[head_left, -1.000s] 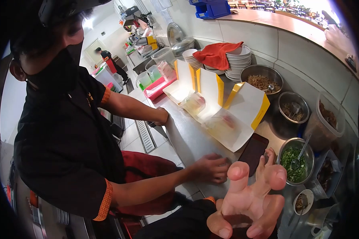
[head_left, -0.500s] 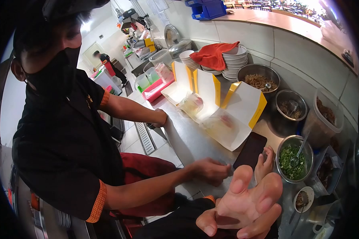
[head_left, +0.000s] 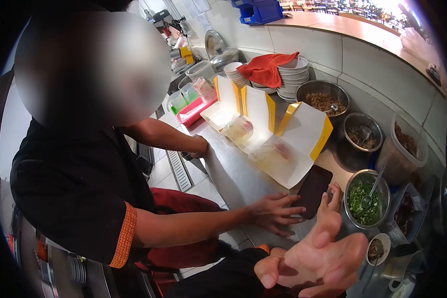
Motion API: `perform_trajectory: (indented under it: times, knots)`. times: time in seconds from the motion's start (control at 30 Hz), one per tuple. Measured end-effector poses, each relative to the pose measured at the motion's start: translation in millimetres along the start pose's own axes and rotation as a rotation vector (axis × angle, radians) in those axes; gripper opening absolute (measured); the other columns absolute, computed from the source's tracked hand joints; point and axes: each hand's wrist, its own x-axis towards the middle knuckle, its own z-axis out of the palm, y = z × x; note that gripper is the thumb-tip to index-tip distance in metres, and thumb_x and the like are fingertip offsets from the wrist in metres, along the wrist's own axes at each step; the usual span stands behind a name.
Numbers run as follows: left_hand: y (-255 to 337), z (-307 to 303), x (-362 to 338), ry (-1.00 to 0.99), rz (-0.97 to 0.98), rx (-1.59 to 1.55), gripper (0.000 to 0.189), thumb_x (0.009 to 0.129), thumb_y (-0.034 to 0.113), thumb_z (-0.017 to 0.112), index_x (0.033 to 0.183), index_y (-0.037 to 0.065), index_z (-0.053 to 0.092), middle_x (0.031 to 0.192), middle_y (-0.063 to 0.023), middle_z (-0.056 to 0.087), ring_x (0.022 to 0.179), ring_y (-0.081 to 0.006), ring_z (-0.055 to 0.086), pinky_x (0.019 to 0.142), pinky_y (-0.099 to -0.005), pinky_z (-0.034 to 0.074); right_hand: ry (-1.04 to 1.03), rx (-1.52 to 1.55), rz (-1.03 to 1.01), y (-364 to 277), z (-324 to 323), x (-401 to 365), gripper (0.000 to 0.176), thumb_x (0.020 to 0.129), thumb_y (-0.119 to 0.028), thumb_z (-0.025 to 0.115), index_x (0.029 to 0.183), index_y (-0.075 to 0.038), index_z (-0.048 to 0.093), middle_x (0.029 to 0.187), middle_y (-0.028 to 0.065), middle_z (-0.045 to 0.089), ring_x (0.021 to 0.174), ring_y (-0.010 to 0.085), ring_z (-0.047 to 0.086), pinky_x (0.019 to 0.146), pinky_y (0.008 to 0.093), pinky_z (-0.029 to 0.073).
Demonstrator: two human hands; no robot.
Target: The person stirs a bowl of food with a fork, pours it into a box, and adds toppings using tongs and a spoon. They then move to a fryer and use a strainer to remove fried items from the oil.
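Phone — co-worker's hand alongside, open boxes, greens bowl

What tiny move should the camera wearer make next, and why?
Perhaps lift the phone away: it lies between the nearest open carton and the bowl of greens, with one of the wearer's hands right beside it.

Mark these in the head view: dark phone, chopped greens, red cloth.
Dark phone (head_left: 315, 187): head view, on its flat dark face.
Chopped greens (head_left: 356, 199): head view, on the heap's surface, left of the spoon.
Red cloth (head_left: 263, 70): head view, on its draped middle.
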Motion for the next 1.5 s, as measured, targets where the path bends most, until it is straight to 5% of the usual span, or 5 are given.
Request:
perform_trajectory:
  times: [0.47,0.87,1.0,1.2,1.5]
  knots:
    - [-85,8,-85,-0.085,-0.354,-0.199,0.041,0.074,0.019,0.061,0.105,0.008,0.037,0.100,-0.0037,0.040,0.085,-0.0137,0.047,0.074,-0.0256,0.038,0.005,0.001,0.015,3,0,1,0.028,0.080,-0.006,0.053,0.107,0.000,0.050,0.118,0.0210,0.050,0.113,0.0367,0.046,0.097,0.0429,0.034]
    - [-124,45,-127,-0.166,-1.147,-0.628,0.027,0.076,0.021,0.063,0.087,0.003,0.045,0.081,-0.0021,0.047,0.077,-0.0103,0.048,0.069,-0.0213,0.038,-0.007,0.081,0.073,15,8,0,0.029,0.079,-0.004,0.054,0.107,0.000,0.050,0.120,0.0220,0.049,0.115,0.0364,0.045,0.098,0.0419,0.033]
    - [-125,45,-137,-0.245,-0.863,-0.730,0.028,0.084,0.017,0.064,0.102,-0.003,0.054,0.093,-0.0119,0.062,0.084,-0.0194,0.059,0.073,-0.0301,0.046,-0.012,-0.004,0.008,12,4,2,0.029,0.079,-0.004,0.053,0.108,0.000,0.050,0.119,0.0207,0.050,0.111,0.0345,0.048,0.096,0.0405,0.035]
    - [-111,53,-129,-0.066,-0.883,-0.826,0.033,0.082,0.018,0.067,0.102,-0.006,0.056,0.093,-0.0109,0.061,0.084,-0.0177,0.058,0.072,-0.0272,0.046,-0.014,-0.017,0.005,17,7,2,0.029,0.080,-0.003,0.052,0.109,0.000,0.050,0.120,0.0177,0.050,0.104,0.0298,0.052,0.091,0.0368,0.041]
    - [-139,40,-136,-0.305,-0.699,-0.874,0.036,0.081,0.019,0.067,0.104,-0.006,0.054,0.095,-0.0117,0.061,0.089,-0.0176,0.058,0.074,-0.0273,0.045,0.003,0.041,0.004,13,6,3,0.025,0.079,-0.004,0.056,0.103,0.002,0.051,0.114,0.0214,0.053,0.111,0.0371,0.048,0.095,0.0428,0.036]
